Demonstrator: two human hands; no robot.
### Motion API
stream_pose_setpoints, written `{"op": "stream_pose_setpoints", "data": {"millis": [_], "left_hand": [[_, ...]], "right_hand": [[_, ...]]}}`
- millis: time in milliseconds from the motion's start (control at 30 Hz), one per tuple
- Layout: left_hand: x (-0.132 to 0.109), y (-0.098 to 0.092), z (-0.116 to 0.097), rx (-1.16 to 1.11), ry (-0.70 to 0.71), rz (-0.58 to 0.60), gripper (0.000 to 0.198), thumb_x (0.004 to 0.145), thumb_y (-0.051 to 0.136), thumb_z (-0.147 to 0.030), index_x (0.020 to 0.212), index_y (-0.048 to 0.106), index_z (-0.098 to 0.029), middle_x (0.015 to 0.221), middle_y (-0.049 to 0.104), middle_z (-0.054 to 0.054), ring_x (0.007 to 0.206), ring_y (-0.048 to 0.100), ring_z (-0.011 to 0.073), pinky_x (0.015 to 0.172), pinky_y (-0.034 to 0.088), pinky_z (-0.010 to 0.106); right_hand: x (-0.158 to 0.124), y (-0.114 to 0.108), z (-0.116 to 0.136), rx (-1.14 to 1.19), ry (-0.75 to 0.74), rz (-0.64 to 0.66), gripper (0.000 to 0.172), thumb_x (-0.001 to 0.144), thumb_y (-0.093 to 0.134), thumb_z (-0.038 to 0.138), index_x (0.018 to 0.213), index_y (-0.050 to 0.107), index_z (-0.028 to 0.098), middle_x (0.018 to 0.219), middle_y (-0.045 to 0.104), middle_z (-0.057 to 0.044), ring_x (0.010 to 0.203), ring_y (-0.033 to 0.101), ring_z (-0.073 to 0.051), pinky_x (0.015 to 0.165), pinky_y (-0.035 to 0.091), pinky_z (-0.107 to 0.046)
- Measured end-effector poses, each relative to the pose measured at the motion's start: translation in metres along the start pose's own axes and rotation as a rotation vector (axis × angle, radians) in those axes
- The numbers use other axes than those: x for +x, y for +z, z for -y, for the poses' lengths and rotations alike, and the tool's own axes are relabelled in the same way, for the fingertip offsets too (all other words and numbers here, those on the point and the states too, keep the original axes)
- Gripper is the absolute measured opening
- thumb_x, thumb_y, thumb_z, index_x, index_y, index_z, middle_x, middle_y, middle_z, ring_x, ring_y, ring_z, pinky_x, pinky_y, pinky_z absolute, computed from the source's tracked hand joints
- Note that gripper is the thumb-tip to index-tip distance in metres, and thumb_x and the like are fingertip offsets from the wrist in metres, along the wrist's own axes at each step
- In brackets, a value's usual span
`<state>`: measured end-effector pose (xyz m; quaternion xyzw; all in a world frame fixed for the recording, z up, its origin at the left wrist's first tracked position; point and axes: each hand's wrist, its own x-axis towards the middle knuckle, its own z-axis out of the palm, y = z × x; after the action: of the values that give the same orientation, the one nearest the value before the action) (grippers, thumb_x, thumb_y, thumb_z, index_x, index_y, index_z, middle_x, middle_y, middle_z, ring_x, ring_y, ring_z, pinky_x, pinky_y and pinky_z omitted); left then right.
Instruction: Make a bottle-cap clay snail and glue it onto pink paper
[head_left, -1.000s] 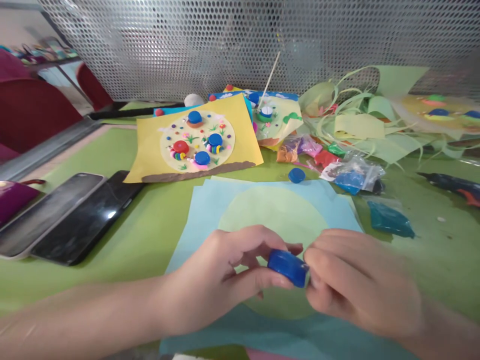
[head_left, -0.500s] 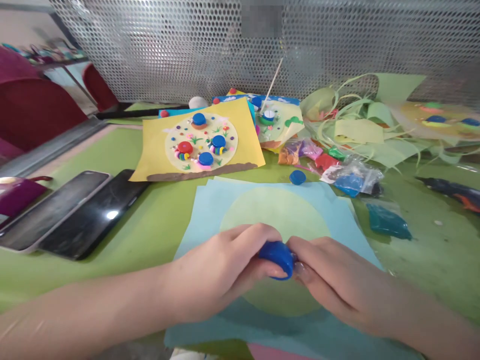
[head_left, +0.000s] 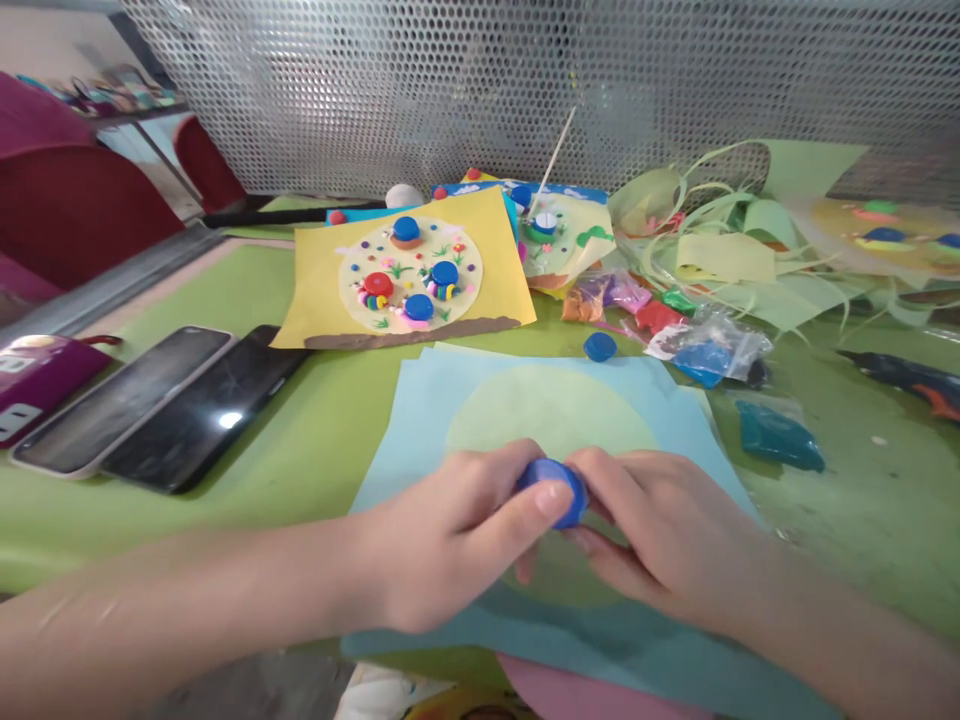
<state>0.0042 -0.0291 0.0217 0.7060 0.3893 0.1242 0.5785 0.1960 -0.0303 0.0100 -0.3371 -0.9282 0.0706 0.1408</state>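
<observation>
Both my hands meet over a pale green paper circle [head_left: 551, 420] glued on a light blue sheet [head_left: 420, 400]. My left hand [head_left: 450, 535] pinches a blue bottle cap [head_left: 553, 483] between thumb and fingers. My right hand [head_left: 660, 535] grips the same cap from the right, fingers curled. The cap is held just above the circle. A second blue cap [head_left: 600, 346] lies loose on the table past the sheet.
A finished yellow collage [head_left: 409, 275] with caps lies beyond. Two phones [head_left: 161, 405] rest at left beside a purple case [head_left: 34, 375]. Clay bags [head_left: 705, 355], a teal bag [head_left: 776, 437], green paper scraps [head_left: 735, 255] and a glue gun [head_left: 911, 375] crowd the right. A perforated metal screen [head_left: 480, 90] stands behind.
My hands have drawn closer together and moved slightly up the sheet. The cap has turned from lying sideways between my fingers to being mostly covered by them.
</observation>
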Motion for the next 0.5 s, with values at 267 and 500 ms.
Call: {"op": "stream_pose_setpoints", "data": {"millis": [267, 500], "left_hand": [[-0.0012, 0.0019, 0.0051, 0.26, -0.052, -0.014, 0.045, 0.086, 0.027, -0.063, 0.073, 0.035, -0.021, 0.055, 0.044, -0.004, 0.045, 0.039, 0.0103, 0.043, 0.031, 0.022], [-0.0011, 0.0085, 0.0047, 0.395, -0.043, -0.045, 0.045, 0.086, 0.017, -0.064, 0.077, 0.03, -0.022, 0.056, 0.038, -0.005, 0.045, 0.035, 0.0123, 0.043, 0.028, 0.023]], "right_hand": [[-0.002, 0.0011, 0.0038, -0.09, -0.059, 0.068, 0.011, 0.083, 0.028, 0.018, 0.076, 0.035, 0.021, 0.047, 0.045, 0.004, 0.037, 0.041, -0.014, 0.04, 0.024, -0.026], [-0.0019, 0.0047, 0.0053, -0.063, -0.06, 0.04, 0.012, 0.075, 0.026, 0.011, 0.077, 0.027, 0.022, 0.047, 0.043, 0.004, 0.036, 0.04, -0.015, 0.038, 0.023, -0.025]]}}
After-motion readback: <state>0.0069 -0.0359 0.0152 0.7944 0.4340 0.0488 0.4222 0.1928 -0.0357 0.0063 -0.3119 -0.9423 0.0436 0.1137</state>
